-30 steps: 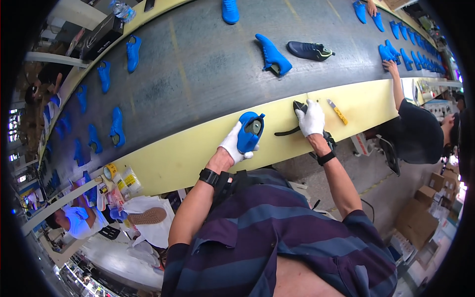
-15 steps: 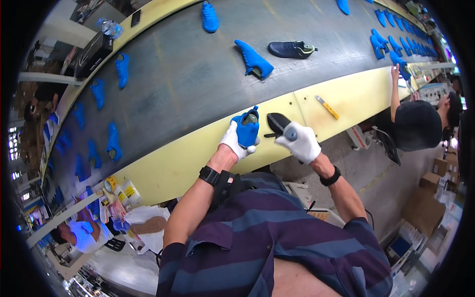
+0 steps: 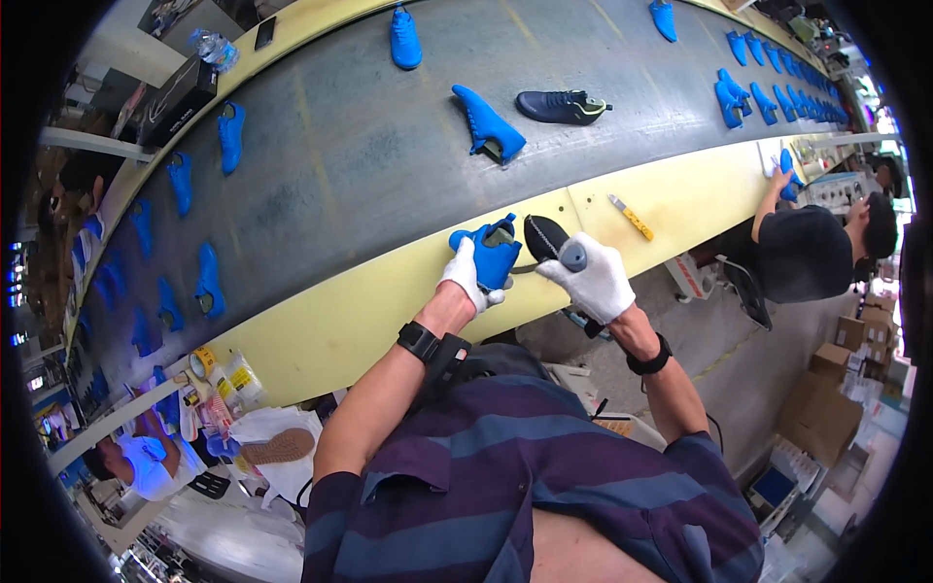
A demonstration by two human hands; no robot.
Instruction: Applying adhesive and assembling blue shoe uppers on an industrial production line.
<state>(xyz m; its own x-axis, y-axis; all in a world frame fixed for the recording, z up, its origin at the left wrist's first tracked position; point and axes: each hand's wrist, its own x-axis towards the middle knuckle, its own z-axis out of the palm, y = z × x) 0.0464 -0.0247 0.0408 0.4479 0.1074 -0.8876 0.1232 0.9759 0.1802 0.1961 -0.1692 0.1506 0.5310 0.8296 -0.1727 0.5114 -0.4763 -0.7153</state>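
Over the pale yellow ledge, my left hand, in a white glove, grips a blue shoe with a greenish form showing in its opening. My gloved right hand is closed around the round grey-blue handle of a tool with a thin metal shaft. That shaft lies across a black oval piece on the ledge, just right of the shoe. The tool's tip is too small to make out. A dark strap-like piece shows between the shoe and my right hand.
Beyond the ledge, a dark conveyor belt carries several blue shoes, one nearby beside a black shoe. On the ledge lies a yellow utility knife. A tape roll sits left. To the right works another person.
My left hand has turned the blue shoe, so its opening leans more to the right. My right hand stays beside it with the tool. Shoes on the belt appear slightly further left.
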